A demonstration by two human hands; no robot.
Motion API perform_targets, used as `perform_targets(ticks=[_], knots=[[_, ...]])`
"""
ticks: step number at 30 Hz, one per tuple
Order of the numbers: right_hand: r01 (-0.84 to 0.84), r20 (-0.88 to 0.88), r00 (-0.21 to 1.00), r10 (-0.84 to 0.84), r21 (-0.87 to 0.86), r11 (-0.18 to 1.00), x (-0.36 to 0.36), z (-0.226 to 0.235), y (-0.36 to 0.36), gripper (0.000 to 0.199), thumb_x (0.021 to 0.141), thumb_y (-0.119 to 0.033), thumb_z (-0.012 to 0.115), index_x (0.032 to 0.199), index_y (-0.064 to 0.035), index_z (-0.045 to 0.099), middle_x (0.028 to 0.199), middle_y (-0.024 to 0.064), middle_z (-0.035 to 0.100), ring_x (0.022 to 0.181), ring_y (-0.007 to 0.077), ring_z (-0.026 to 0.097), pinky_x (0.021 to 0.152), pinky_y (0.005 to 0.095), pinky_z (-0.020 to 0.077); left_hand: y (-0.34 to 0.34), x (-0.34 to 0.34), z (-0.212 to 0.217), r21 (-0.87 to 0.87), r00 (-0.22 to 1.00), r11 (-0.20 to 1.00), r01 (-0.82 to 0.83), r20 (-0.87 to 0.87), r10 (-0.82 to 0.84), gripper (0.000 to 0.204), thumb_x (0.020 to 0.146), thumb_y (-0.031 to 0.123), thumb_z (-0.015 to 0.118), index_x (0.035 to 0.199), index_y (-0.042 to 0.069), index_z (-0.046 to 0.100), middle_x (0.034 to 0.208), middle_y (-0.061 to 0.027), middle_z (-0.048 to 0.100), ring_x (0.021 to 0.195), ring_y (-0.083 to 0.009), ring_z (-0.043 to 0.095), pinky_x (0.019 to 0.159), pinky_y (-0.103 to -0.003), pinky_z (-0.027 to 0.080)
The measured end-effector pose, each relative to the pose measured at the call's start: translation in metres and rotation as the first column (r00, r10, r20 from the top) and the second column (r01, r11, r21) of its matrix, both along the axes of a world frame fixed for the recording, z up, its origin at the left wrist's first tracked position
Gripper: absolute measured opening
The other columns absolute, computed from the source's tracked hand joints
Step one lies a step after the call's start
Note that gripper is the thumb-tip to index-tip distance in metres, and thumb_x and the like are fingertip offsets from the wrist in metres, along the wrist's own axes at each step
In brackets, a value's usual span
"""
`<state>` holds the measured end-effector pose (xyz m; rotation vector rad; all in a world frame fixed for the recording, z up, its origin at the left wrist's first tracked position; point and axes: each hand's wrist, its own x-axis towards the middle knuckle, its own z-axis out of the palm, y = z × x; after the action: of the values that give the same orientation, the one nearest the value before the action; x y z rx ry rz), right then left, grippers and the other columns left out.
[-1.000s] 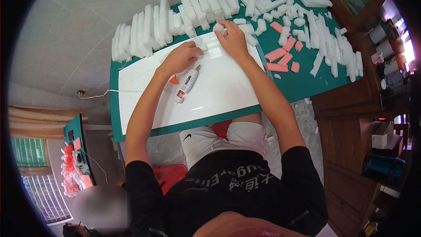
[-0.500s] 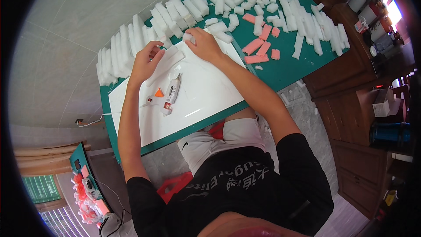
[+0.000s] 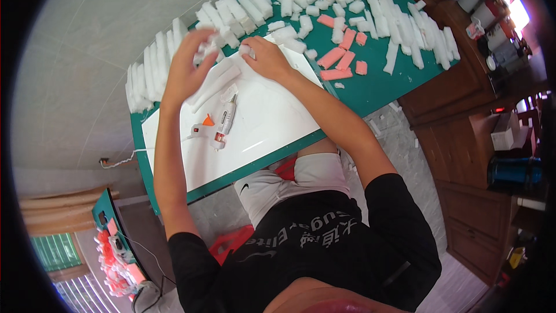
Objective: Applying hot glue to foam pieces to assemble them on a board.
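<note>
My right hand (image 3: 265,59) is closed on a small white foam block (image 3: 245,50) at the far edge of the white board (image 3: 260,116). My left hand (image 3: 192,65), smeared by motion, is raised near the row of white foam strips (image 3: 153,69); its thumb and fingers are apart and I see nothing held. Between my hands and the glue gun lies a loose white foam strip (image 3: 214,86) on the board. The glue gun (image 3: 224,124) has an orange stand (image 3: 208,120) beside it, and its tip points away from me.
Pink foam pieces (image 3: 332,57) lie right of the board on the green table (image 3: 370,87). Beyond them are many white foam chunks (image 3: 356,7) and long white strips (image 3: 399,23). A white cord (image 3: 124,159) runs to the wall at left. Wooden cabinets (image 3: 463,162) stand at right.
My left hand has lifted from beside the foam strip on the board and moved away from me, toward the standing foam row. My right hand keeps its hold on the small block.
</note>
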<state>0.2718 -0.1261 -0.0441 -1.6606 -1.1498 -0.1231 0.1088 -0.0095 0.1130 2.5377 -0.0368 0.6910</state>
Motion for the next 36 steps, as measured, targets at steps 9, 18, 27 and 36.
perform_targets(ticks=[9, 18, 27, 36], knots=[[-0.043, 0.023, 0.999, 0.043, -0.017, 0.999, 0.000, -0.001, 0.005, 0.030, 0.089, -0.021, 0.069, 0.114, -0.0044, 0.062, 0.109, 0.0151, 0.065, 0.096, 0.0350, 0.065, 0.084, 0.0411, 0.0530, 0.007, -0.163, -0.067, -0.117, 0.842, 0.942, -0.313, -0.494, 0.218, 0.036, 0.085, -0.006, 0.059, 0.119, 0.004, 0.064, 0.118, -0.0136, 0.065, 0.107, -0.0278, 0.063, 0.093, -0.036, 0.049], [-0.242, -0.207, 0.952, 0.225, -0.060, 0.969, 0.003, 0.003, 0.001, 0.036, 0.086, -0.018, 0.074, 0.119, -0.0060, 0.066, 0.107, 0.0092, 0.069, 0.078, 0.0169, 0.066, 0.074, 0.0297, 0.0536, -0.034, -0.155, -0.076, 0.243, 0.877, 0.951, -0.190, -0.393, 0.275, 0.058, 0.078, -0.009, 0.058, 0.133, 0.007, 0.057, 0.135, -0.0138, 0.056, 0.128, -0.0334, 0.049, 0.108, -0.042, 0.038], [-0.524, -0.592, 0.650, 0.476, 0.105, 0.845, 0.003, 0.004, 0.001, 0.039, 0.090, -0.005, 0.070, 0.128, -0.0014, 0.059, 0.121, 0.0120, 0.060, 0.089, 0.0154, 0.066, 0.078, 0.0257, 0.0571, -0.036, -0.142, -0.081, 0.272, 0.860, 0.943, -0.192, -0.416, 0.295, 0.062, 0.073, -0.012, 0.058, 0.131, 0.009, 0.059, 0.128, -0.0137, 0.057, 0.119, -0.0310, 0.054, 0.105, -0.042, 0.038], [-0.492, -0.662, 0.598, 0.452, 0.143, 0.859, 0.003, 0.012, -0.004, 0.039, 0.090, -0.007, 0.071, 0.127, 0.0003, 0.058, 0.120, 0.0115, 0.060, 0.100, 0.0160, 0.067, 0.080, 0.0263, 0.0574, -0.028, -0.145, -0.084, 0.391, 0.906, 0.897, -0.204, -0.271, 0.324, 0.052, 0.070, -0.011, 0.063, 0.119, 0.007, 0.065, 0.117, -0.0151, 0.055, 0.100, -0.0341, 0.058, 0.093, -0.039, 0.045]])
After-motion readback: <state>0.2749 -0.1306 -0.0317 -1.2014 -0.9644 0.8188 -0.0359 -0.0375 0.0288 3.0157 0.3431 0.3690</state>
